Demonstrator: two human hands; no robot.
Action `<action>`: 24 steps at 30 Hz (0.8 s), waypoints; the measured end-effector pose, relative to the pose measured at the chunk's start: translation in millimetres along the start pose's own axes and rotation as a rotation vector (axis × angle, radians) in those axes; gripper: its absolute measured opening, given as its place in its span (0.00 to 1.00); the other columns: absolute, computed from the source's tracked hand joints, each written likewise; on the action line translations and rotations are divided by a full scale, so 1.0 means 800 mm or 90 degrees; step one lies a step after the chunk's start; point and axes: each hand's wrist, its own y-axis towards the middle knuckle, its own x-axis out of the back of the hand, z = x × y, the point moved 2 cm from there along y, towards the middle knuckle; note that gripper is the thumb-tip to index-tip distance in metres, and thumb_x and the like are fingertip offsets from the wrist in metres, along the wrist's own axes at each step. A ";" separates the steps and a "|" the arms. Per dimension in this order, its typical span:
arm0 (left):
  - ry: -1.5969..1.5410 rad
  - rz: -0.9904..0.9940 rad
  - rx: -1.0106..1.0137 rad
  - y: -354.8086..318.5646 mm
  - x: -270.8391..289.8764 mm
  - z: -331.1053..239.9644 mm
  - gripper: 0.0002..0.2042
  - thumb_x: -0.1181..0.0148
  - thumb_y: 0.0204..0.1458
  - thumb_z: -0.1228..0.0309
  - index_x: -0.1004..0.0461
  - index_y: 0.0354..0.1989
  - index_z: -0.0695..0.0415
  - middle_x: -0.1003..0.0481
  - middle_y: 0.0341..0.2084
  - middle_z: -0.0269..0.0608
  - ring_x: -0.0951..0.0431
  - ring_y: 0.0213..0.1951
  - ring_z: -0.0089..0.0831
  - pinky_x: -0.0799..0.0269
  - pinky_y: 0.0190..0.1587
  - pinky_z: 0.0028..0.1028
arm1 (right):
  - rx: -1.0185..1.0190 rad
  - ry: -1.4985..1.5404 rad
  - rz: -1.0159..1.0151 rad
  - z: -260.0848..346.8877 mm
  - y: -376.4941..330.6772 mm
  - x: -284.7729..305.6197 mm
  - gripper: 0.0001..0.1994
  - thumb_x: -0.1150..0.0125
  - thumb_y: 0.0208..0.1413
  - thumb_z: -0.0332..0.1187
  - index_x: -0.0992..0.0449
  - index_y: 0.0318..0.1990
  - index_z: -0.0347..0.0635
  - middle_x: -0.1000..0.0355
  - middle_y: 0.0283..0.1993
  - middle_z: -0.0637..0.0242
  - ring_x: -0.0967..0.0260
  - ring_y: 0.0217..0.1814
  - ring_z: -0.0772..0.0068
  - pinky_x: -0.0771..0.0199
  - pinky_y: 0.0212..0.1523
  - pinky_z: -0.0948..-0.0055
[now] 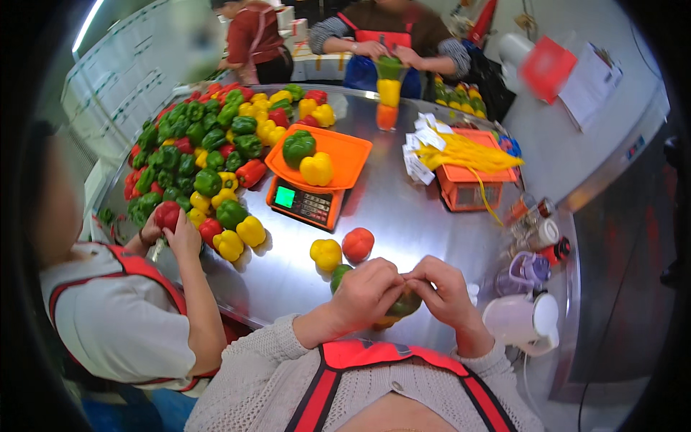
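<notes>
My left hand (pixel 368 291) and my right hand (pixel 445 289) meet near the table's front edge, fingertips pinched together. Between them they grip what looks like the top of a clear plastic bag; its film is hard to make out. A green bell pepper (pixel 407 304) shows just beneath my fingers, with a bit of yellow-orange pepper (pixel 385 322) lower down. Beyond my left hand lie a yellow bell pepper (pixel 326 254) and a red one (pixel 358 245). Another green pepper (pixel 340 276) is partly covered by that hand.
An orange scale (pixel 308 204) bears two peppers, right of a large pepper pile (pixel 194 137). Yellow mesh netting (pixel 468 153) lies on another scale (pixel 461 194). Bottles (pixel 543 234) and a kettle (pixel 518 320) line the right edge. Co-workers handle a red pepper (pixel 167 215) and bagged peppers (pixel 389 92).
</notes>
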 end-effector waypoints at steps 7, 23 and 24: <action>0.018 0.086 0.106 -0.001 0.011 -0.003 0.09 0.34 0.47 0.80 0.31 0.26 0.60 0.31 0.23 0.44 0.28 0.25 0.43 0.33 0.27 0.35 | 0.071 -0.216 -0.166 -0.037 -0.001 0.012 0.07 0.35 0.51 0.27 0.29 0.29 0.40 0.31 0.28 0.60 0.31 0.31 0.53 0.30 0.30 0.60; -0.259 0.321 0.519 -0.091 -0.133 0.118 0.22 0.56 0.67 0.56 0.30 0.57 0.63 0.26 0.51 0.54 0.27 0.55 0.41 0.33 0.56 0.33 | -0.475 0.782 -0.141 -0.187 -0.177 -0.075 0.46 0.37 0.54 0.62 0.51 0.73 0.54 0.44 0.70 0.67 0.46 0.72 0.65 0.42 0.68 0.53; -0.260 0.330 0.547 -0.085 -0.141 0.125 0.23 0.57 0.67 0.56 0.30 0.57 0.64 0.26 0.50 0.55 0.26 0.55 0.42 0.33 0.57 0.33 | -0.466 0.799 -0.177 -0.189 -0.177 -0.080 0.44 0.36 0.54 0.60 0.50 0.73 0.53 0.43 0.69 0.66 0.45 0.71 0.65 0.41 0.68 0.54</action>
